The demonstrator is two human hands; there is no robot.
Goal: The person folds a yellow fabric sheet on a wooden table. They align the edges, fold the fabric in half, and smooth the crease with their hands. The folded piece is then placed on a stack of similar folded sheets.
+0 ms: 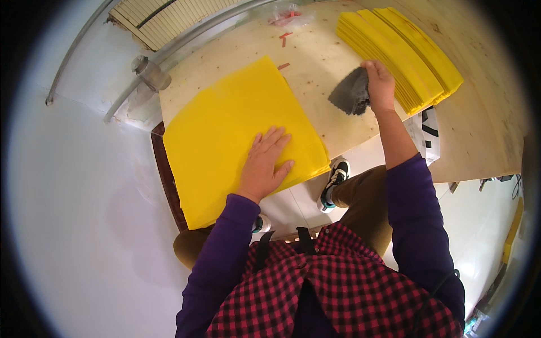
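A stack of large yellow sheets lies flat on the wooden tabletop, its near edge reaching past the table's front. My left hand rests flat on top of the stack, fingers spread. Over the table to the right, my right hand is closed on a dark grey cloth, which hangs out to the left of the fingers. Just beyond that hand are folded yellow bundles, laid side by side. Whether the cloth touches the tabletop, I cannot tell.
A jar-like container stands by the table's far left edge, near a grey pipe. Clear plastic with red bits lies at the back. A white bag with black print sits below the bundles. My shoe is under the front edge.
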